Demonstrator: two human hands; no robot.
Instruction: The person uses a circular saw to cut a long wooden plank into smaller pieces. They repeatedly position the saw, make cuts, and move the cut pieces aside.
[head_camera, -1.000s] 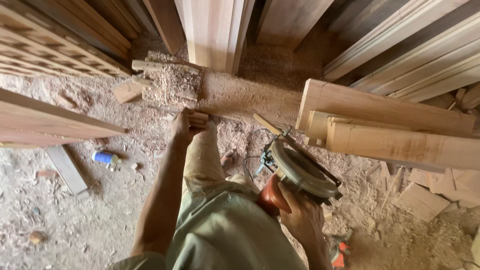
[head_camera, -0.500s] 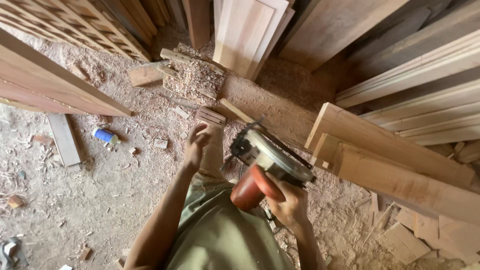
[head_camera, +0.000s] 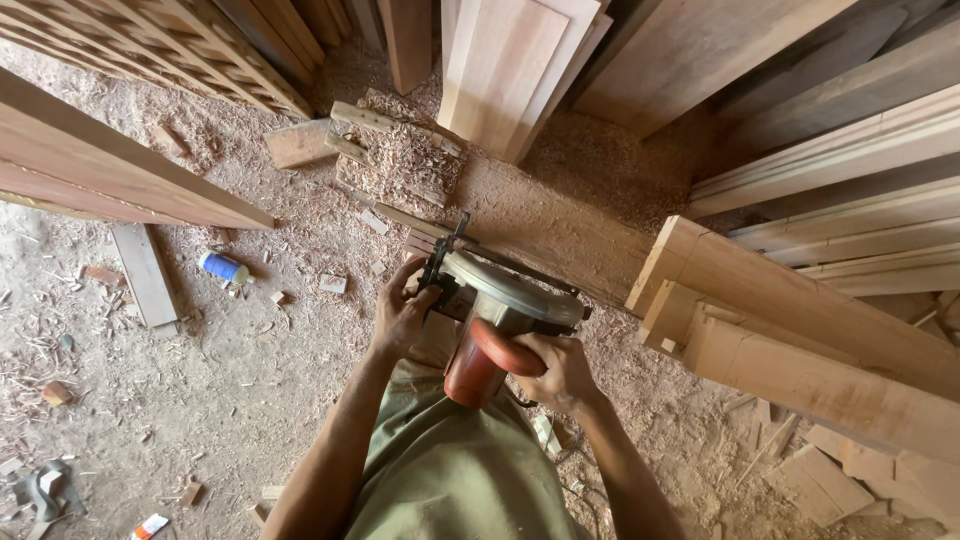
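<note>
In the head view the red-handled circular saw (head_camera: 500, 320) has come up to frame centre from lower right, so cutting looks set, the right hand (head_camera: 560, 370) wrapped around its handle, the left hand (head_camera: 402, 312) curled at its front guard over the sawdust-strewn floor (head_camera: 200, 380), beside pale squared timbers (head_camera: 800, 340).

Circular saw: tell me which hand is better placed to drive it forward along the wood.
Right, probably. The right hand wraps the red handle of the circular saw, behind its body. The left hand only rests at the saw's front left edge, so it looks better suited to steadying.
</note>
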